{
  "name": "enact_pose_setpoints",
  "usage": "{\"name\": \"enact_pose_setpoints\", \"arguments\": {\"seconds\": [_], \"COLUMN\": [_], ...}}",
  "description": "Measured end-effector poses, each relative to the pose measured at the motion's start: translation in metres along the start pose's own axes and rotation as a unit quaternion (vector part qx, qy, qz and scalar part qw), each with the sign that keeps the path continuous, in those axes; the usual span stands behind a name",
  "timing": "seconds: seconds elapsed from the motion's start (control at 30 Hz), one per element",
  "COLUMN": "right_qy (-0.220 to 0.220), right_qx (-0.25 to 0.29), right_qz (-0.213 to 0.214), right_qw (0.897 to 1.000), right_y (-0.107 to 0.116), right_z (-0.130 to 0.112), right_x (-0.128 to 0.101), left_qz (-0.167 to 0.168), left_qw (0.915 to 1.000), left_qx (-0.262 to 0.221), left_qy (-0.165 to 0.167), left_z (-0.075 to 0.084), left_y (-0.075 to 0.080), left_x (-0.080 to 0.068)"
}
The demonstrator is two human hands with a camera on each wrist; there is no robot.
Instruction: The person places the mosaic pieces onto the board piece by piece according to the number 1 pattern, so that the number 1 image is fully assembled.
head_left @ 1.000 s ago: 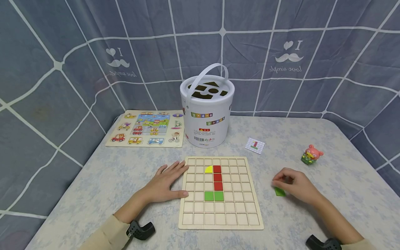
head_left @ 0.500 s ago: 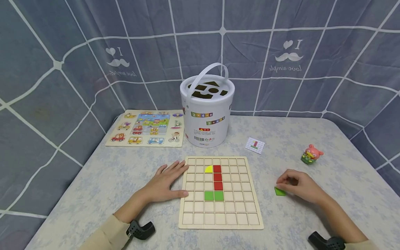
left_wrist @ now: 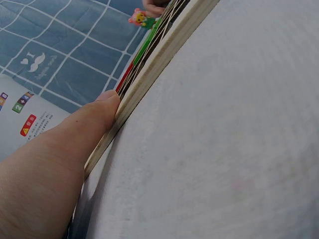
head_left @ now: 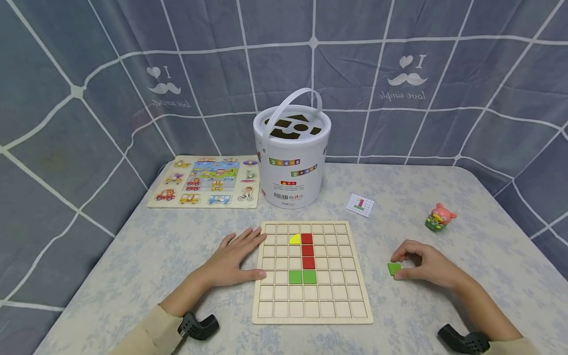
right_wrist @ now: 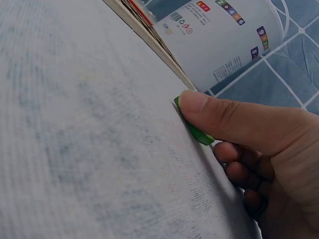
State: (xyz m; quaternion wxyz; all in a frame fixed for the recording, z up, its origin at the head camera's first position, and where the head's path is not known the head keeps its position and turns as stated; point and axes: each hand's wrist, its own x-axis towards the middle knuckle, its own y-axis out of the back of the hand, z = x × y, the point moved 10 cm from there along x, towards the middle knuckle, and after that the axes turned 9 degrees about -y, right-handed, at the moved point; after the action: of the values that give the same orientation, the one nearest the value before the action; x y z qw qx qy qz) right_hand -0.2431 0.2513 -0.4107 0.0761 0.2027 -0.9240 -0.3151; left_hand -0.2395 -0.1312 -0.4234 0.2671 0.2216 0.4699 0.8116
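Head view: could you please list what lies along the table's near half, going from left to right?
Left hand → grid board → green piece → right hand

Table (head_left: 146,256) w/ grid board (head_left: 312,272), bucket (head_left: 290,158), vehicle puzzle (head_left: 205,182), card (head_left: 360,205), toy (head_left: 440,217), green piece (head_left: 393,268)

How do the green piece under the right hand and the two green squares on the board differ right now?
The loose green piece lies on the table, right of the wooden board; the green squares sit in grid cells below the red column. The right hand pinches the loose piece; no hand touches the squares, as the left hand rests at the board's left edge. The loose piece sits askew; the squares are aligned. All are green.
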Motion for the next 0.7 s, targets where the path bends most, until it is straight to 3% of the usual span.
{"name": "enact_pose_setpoints", "arguments": {"seconds": [0.27,0.7], "right_qy": [0.010,-0.046], "right_qx": [0.013,0.036], "right_qz": [0.003,0.010], "right_qw": [1.000,0.998], "right_y": [0.0001,0.0012], "right_z": [0.0008,0.0079], "right_x": [0.0001,0.0017], "left_qz": [0.002,0.004], "left_qw": [1.0000,1.0000], "left_qx": [0.000,-0.001], "left_qy": [-0.004,-0.008], "left_z": [0.0011,0.0017], "left_y": [-0.0002,0.0004], "left_x": [0.0005,0.0005]}}
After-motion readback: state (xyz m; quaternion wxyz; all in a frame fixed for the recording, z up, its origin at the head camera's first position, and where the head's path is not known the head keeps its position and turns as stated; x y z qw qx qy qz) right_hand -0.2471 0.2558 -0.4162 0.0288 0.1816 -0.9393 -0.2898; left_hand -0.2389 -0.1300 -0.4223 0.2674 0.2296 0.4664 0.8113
